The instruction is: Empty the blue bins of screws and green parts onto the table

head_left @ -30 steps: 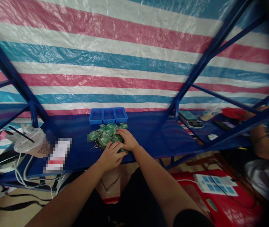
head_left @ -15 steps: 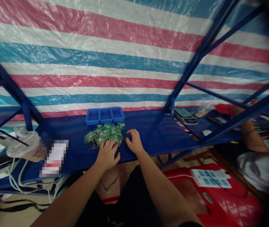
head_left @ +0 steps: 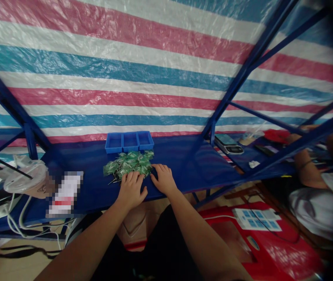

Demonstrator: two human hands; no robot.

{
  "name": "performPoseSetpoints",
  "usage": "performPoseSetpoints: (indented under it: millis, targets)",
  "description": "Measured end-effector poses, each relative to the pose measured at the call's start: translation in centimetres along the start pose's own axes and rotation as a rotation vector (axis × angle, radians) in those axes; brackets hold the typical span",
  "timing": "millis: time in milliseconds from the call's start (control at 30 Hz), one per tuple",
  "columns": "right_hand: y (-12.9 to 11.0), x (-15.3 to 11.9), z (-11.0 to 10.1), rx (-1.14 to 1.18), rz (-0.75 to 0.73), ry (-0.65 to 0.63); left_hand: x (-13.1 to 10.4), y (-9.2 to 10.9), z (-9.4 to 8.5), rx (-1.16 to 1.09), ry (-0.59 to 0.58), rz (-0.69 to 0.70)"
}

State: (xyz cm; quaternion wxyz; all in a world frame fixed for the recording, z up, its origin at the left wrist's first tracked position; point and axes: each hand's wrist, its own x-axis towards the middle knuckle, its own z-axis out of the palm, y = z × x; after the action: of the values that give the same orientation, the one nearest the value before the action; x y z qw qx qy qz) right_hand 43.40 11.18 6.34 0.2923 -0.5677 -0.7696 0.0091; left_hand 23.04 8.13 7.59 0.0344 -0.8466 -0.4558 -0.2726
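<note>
A pile of small green parts with thin metal pins (head_left: 128,163) lies on the blue shelf (head_left: 184,160), just in front of a blue tray with three compartments (head_left: 129,141). My left hand (head_left: 130,190) rests palm down at the near edge of the pile, its fingertips touching the green parts. My right hand (head_left: 162,180) lies flat beside it at the pile's right edge, fingers spread on the shelf. Neither hand visibly holds anything.
A plastic cup with a lid and straw (head_left: 26,178), a blurred white package (head_left: 64,194) and white cables sit at the left. A digital scale (head_left: 229,143) stands on the shelf to the right. Another person's arm (head_left: 303,168) is at the far right. A red stool (head_left: 271,242) is below.
My right hand drew back off the top of the pile to its right edge and flattened. My left hand opened from a curled pose to lie flat. The view shifted slightly.
</note>
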Motion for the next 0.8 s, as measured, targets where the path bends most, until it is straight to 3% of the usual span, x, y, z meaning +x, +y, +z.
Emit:
performPoseSetpoints:
  millis: [433, 600, 700, 800]
  targets:
    - [-0.3, -0.2, -0.7, 0.034, 0.026, -0.014, 0.0, -0.2, -0.5, -0.015, -0.017, 0.055]
    - [0.3, -0.2, -0.5, 0.086, 0.024, 0.046, -1.0, 0.0, -0.9, -0.327, 0.031, 0.145]
    - [1.0, -0.1, -0.1, 0.116, 0.073, 0.118, -2.3, 1.6, -2.8, -0.614, 0.086, 0.053]
    - [1.5, 0.0, 0.2, 0.134, 0.098, 0.135, -3.1, 4.2, -7.2, -0.850, 0.105, 0.001]
